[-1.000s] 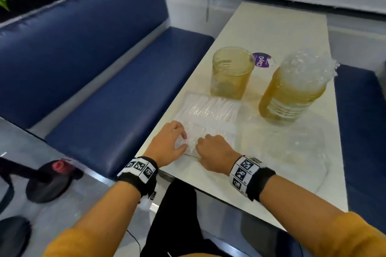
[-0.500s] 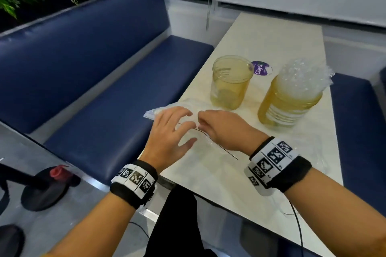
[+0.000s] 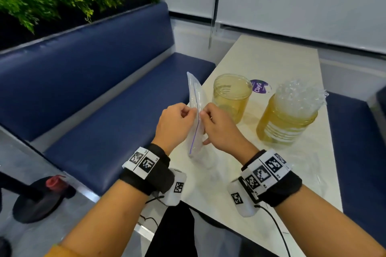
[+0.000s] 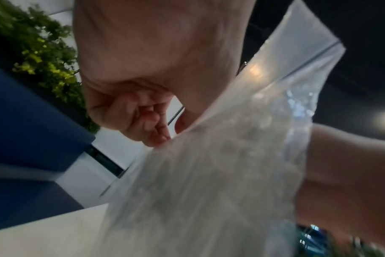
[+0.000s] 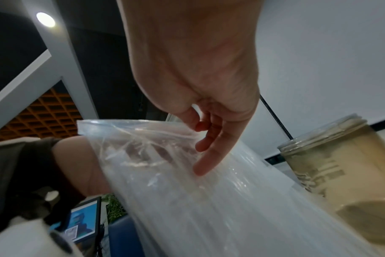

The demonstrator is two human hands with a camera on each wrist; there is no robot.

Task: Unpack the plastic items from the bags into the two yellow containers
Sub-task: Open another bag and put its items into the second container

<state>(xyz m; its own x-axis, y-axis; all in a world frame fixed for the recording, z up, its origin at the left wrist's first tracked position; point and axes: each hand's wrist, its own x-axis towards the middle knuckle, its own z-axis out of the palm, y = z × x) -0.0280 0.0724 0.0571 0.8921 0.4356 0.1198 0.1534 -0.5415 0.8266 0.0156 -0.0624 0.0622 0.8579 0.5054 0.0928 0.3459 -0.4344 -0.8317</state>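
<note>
Over the near end of the table (image 3: 271,64) we have a clear zip bag (image 3: 195,131) held up on edge between our two hands, its thin purple seal line running down the middle. Our left hand (image 3: 174,125) sits on the bag's left side, fingers curled in and pinching the plastic near the seal; the left wrist view shows those fingertips (image 4: 156,128) tucked right against the film. Our right hand (image 3: 219,129) takes the other side — thumb and forefinger nipping the seal edge, the remaining fingers (image 5: 207,156) loosely extended along the bag's face. Through the plastic we make out long clear pieces packed inside, though the blur hides what exactly they are.

Just beyond our right hand stands the first yellow container (image 3: 231,98), open-topped with very little in it. Further right, well apart from the bag, the second yellow container (image 3: 284,125) is crammed with clear plastic items (image 3: 300,98) poking out of its mouth. Between the two — a purple sticker (image 3: 259,86) on the tabletop.
</note>
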